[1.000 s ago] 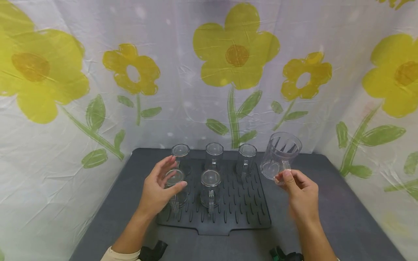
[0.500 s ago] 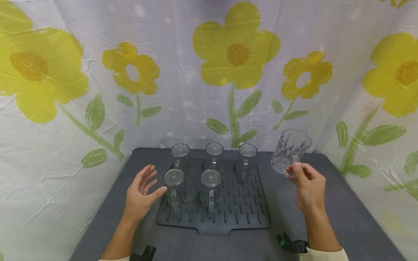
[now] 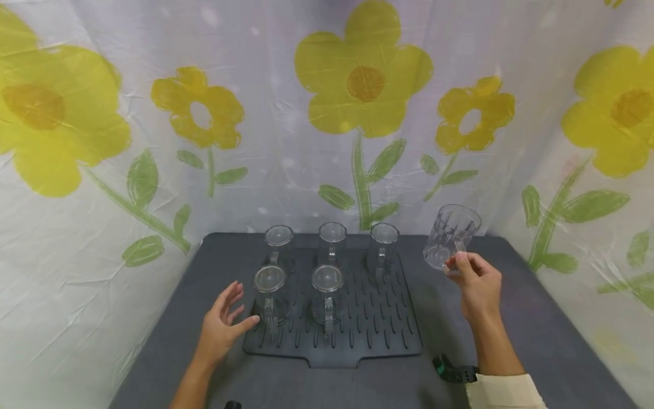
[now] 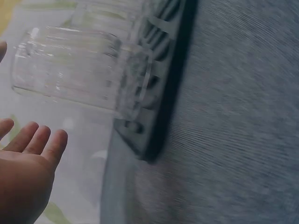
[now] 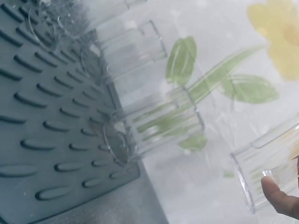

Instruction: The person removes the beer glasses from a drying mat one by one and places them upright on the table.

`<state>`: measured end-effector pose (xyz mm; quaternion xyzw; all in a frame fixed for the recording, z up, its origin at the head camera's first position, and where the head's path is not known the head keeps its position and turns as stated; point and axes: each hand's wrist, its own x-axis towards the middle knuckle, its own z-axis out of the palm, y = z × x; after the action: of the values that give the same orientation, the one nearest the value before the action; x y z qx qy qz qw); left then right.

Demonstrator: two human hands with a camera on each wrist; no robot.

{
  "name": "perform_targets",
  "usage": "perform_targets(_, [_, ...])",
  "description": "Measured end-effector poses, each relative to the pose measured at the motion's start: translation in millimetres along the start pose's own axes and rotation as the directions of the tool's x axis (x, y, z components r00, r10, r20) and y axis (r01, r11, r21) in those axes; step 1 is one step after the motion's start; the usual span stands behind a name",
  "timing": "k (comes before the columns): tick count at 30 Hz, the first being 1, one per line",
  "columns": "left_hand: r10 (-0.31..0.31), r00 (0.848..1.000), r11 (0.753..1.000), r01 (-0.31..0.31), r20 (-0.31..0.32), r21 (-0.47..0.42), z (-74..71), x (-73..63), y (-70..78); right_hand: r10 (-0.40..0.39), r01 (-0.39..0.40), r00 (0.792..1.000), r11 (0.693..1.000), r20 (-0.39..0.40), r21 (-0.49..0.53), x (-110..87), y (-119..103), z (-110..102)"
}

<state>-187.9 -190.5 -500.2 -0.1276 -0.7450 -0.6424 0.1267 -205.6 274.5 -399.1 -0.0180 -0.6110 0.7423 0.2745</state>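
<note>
My right hand (image 3: 477, 287) pinches the handle of a clear mug (image 3: 449, 236), which is held in the air with its mouth up and tilted to the right. In the right wrist view part of this mug (image 5: 257, 163) and a fingertip (image 5: 275, 193) show at the right edge. Several more clear mugs stand upside down on a black ridged drying mat (image 3: 378, 341), three behind and two in front. Left of the front left mug (image 3: 271, 295), my left hand (image 3: 219, 329) hovers with fingers spread, holding nothing. Its fingers (image 4: 53, 147) are apart from that mug in the left wrist view.
A dark grey table (image 3: 541, 341) carries the mat, whose tab (image 3: 333, 362) points toward me. Pale curtains with yellow flowers (image 3: 365, 82) enclose the back and both sides. A black wrist strap (image 3: 455, 372) hangs by the right sleeve (image 3: 506, 392).
My left hand has drawn back from the front left mug, leftward and toward me. The right hand has carried its mug a little further right, then stayed nearly still.
</note>
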Motion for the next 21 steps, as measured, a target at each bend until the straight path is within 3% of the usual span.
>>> perform_targets(6, [-0.103,0.993,0.995,0.103,0.056,0.011,0.7,-4.7,-18.6,0.018,-0.018,1.0,1.0,-0.002,-0.014,10.2,11.6,-5.9])
perform_targets(14, [-0.263,0.958,0.964,0.258,0.111,0.06,4.2,-11.1,-36.1,0.023,-0.024,0.999,0.999,-0.023,-0.044,23.9,33.7,-11.9])
perform_targets(18, [-0.316,0.94,0.948,0.307,0.125,0.088,6.2,-11.5,-40.9,0.038,-0.04,0.998,0.998,-0.043,-0.041,29.9,45.0,-15.5])
perform_targets(21, [-0.329,0.935,0.938,0.309,0.13,0.155,7.9,-11.4,-43.5,0.052,-0.055,0.997,0.997,-0.053,-0.047,33.8,54.0,-18.7])
